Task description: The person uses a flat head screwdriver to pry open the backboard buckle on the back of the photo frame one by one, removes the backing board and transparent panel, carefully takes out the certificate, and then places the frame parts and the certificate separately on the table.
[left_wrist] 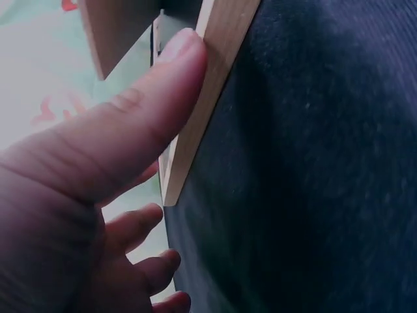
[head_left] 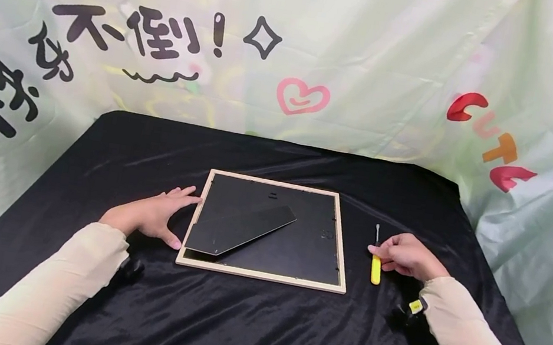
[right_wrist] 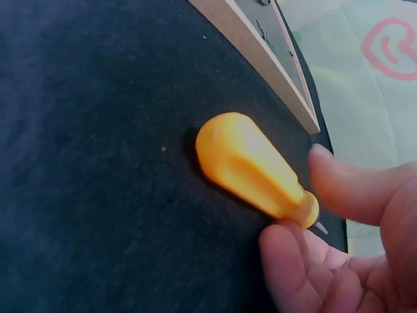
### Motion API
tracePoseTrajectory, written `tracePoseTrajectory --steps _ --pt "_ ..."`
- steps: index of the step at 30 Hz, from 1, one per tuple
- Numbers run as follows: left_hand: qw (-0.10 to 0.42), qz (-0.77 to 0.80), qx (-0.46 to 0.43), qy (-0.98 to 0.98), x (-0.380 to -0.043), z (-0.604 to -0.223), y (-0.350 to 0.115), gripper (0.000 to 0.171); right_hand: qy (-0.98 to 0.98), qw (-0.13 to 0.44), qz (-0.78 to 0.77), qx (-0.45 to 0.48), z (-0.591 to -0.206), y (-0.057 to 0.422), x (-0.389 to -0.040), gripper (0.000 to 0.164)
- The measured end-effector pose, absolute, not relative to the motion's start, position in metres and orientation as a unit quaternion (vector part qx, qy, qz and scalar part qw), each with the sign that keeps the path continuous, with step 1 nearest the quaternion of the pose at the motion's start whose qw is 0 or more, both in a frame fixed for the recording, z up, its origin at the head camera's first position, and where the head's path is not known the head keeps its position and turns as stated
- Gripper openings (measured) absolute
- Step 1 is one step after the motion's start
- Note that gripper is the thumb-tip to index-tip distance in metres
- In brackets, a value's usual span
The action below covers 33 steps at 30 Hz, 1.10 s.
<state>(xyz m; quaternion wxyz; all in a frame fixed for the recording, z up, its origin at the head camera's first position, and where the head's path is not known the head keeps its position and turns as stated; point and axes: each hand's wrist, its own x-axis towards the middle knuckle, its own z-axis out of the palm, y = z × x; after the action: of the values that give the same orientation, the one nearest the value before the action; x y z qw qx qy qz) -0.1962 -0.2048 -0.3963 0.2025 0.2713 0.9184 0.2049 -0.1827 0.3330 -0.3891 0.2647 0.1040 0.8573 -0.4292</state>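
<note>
A picture frame (head_left: 261, 276) with a pale wooden rim lies back side up on the black cloth. Its black easel stand (head_left: 243, 230) is swung askew across the backing, with one end lifted. At the frame's left edge is my left hand (head_left: 154, 214), fingers spread and thumb against the wooden rim (left_wrist: 218, 72). My right hand (head_left: 406, 256) is to the right of the frame, thumb and fingers on either side of a yellow-handled screwdriver (right_wrist: 251, 166), pinching it near the collar. The screwdriver's metal tip points away from me, and its handle lies close to the cloth.
The table (head_left: 252, 336) is covered in wrinkled black cloth. Behind it and at both sides hangs a pale green curtain (head_left: 379, 62) with dark lettering and coloured drawings. Small metal tabs (head_left: 334, 219) line the inside of the frame's rim.
</note>
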Motion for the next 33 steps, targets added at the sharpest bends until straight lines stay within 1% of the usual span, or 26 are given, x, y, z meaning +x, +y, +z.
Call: tracePoseTrajectory --steps 5,8,11,15,19,25,30,33 --pt "0.217 0.205 0.279 0.913 -0.196 -0.397 -0.2 0.099 0.857 0.277 -0.423 0.099 -0.387 0.33 -0.189 0.02" --pt "0.215 0.204 0.284 0.912 -0.198 -0.395 -0.197 0.091 0.846 0.286 -0.438 0.104 -0.387 0.331 -0.192 0.018" --pt "0.206 0.197 0.295 0.912 -0.199 -0.395 -0.193 0.083 0.821 0.295 -0.477 0.105 -0.385 0.331 -0.194 0.016" --pt "0.193 0.187 0.304 0.914 -0.202 -0.397 -0.19 0.078 0.769 0.307 -0.553 0.095 -0.382 0.326 -0.197 0.013" --pt "0.194 0.188 0.296 0.916 -0.204 -0.398 -0.189 0.074 0.734 0.319 -0.595 0.08 -0.377 0.319 -0.199 0.01" --pt "0.2 0.184 0.283 0.92 -0.205 -0.397 -0.187 0.072 0.72 0.337 -0.603 0.059 -0.372 0.309 -0.206 0.005" --pt "0.202 0.179 0.269 0.925 -0.206 -0.397 -0.184 0.075 0.713 0.344 -0.609 0.041 -0.373 0.303 -0.214 0.009" --pt "0.199 0.176 0.262 0.928 -0.206 -0.396 -0.183 0.077 0.721 0.336 -0.605 0.016 -0.376 0.297 -0.22 0.009"
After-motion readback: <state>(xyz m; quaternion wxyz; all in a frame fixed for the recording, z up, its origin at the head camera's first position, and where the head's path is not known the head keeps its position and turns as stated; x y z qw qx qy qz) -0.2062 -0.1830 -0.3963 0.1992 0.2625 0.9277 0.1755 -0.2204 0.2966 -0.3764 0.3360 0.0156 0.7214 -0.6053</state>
